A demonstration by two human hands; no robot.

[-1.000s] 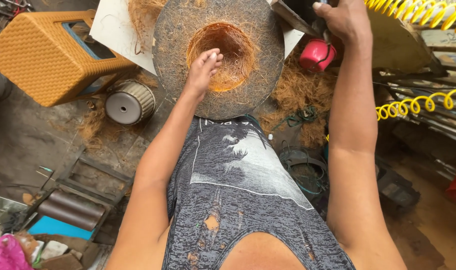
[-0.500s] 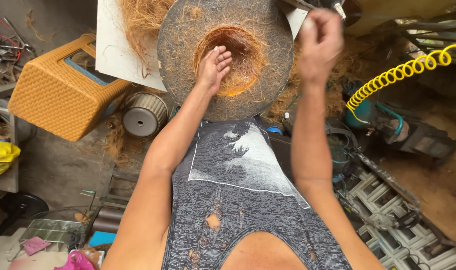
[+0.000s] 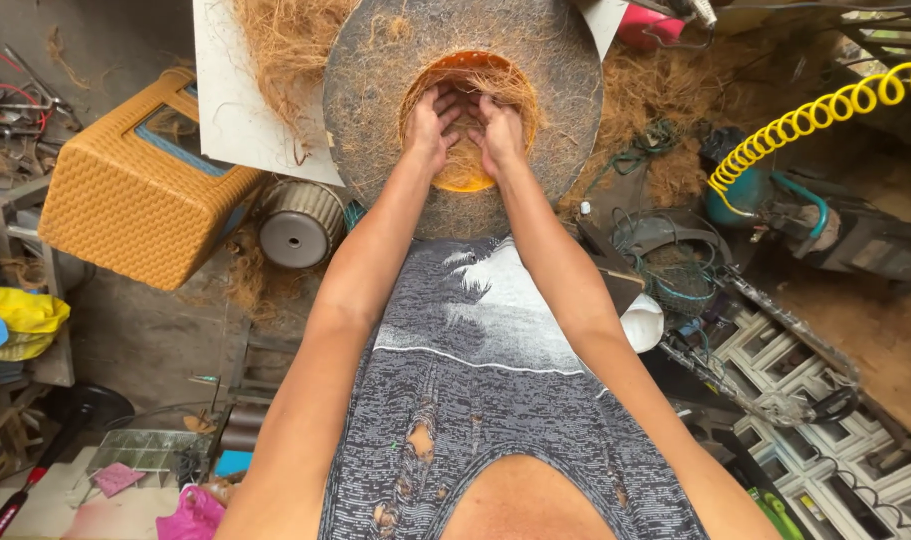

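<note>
A big round grey disc (image 3: pixel 375 110) dusted with brown coir fibre stands in front of me. At its centre is an orange bowl-shaped hollow (image 3: pixel 470 68) lined with the same fibre. My left hand (image 3: pixel 430 125) and my right hand (image 3: pixel 497 130) are both inside the hollow, side by side, fingers pressed down into the fibre (image 3: pixel 463 165) at its bottom. The fingertips are partly buried. My grey patterned shirt (image 3: pixel 475 400) fills the lower middle of the view.
A loose heap of coir (image 3: pixel 285 50) lies on a white board (image 3: pixel 235 120) at the upper left. An orange woven box (image 3: pixel 135 200) and a ribbed metal cylinder (image 3: pixel 297 225) sit to the left. A yellow coiled hose (image 3: pixel 825 110), cables and metal grating (image 3: pixel 805 400) crowd the right.
My right hand has come down from the upper right and joined the left hand inside the orange hollow. The view has shifted slightly to the left.
</note>
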